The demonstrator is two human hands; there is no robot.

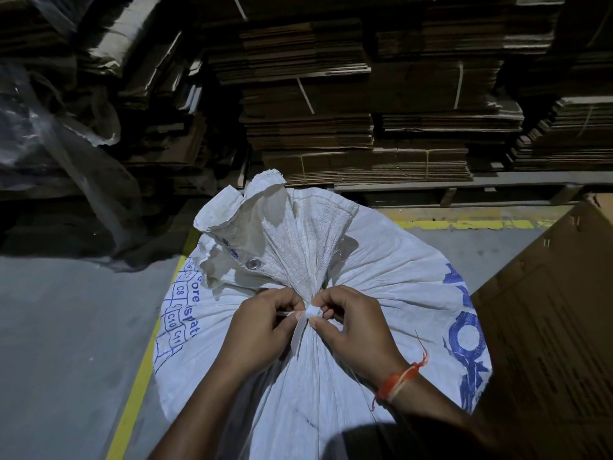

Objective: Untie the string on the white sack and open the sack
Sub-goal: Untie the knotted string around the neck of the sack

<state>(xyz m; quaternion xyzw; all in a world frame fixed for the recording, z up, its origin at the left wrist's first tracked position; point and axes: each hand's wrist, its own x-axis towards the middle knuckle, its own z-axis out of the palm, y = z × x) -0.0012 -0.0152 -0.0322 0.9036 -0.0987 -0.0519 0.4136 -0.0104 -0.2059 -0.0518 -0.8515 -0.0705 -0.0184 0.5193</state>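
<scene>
1. The white woven sack (381, 267) stood upright on the grey floor (66, 327), beside a yellow floor line (139, 370) and in front of stacks of flattened cardboard (331, 127). A brown carton (547, 310) sat just to its right.
2. The step in hand was the untying: the sack's mouth was gathered shut, cinched by a flat white string (311, 312) knotted at the neck.
3. The left hand (262, 330) pinched one string end between thumb and curled fingers, just left of the knot. The right hand (348, 323), an orange thread at its wrist, pinched the knot itself with fingers curled close.
4. A loose tail of string hung down between the hands.
5. Judging from this, the next move called for drawing the ends apart to loosen the knot, then unwinding the string.
6. The sack's long axis ran vertically; its bunched, ruffled mouth (265, 210) pointed up and away from the person.
</scene>
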